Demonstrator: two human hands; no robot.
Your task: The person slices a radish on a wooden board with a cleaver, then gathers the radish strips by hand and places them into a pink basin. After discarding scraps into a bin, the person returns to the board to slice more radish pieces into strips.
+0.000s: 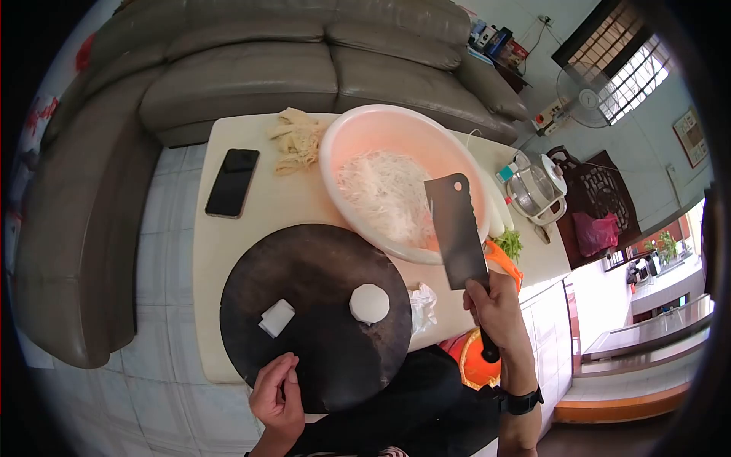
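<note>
My right hand (495, 308) is wrapped round the dark handle of a broad cleaver (457, 232), whose blade points up over the right rim of a large pink basin (350, 126). White shreds (384, 190) lie inside the basin. On the round dark board (304, 266) sit a small white block (276, 317) at the left and a round white piece (369, 304) at the right. My left hand (279, 392) is at the board's near edge, just below the block, its fingertips pressed together; whatever they may hold is hidden.
A phone (232, 183) and a crumpled cloth (297, 141) lie on the cream table (209, 305). Right of the basin are green leaves (509, 244) and a glass-lidded pot (533, 186). A crumpled plastic wrapper (423, 307) touches the board's right side. A sofa (244, 84) stands behind.
</note>
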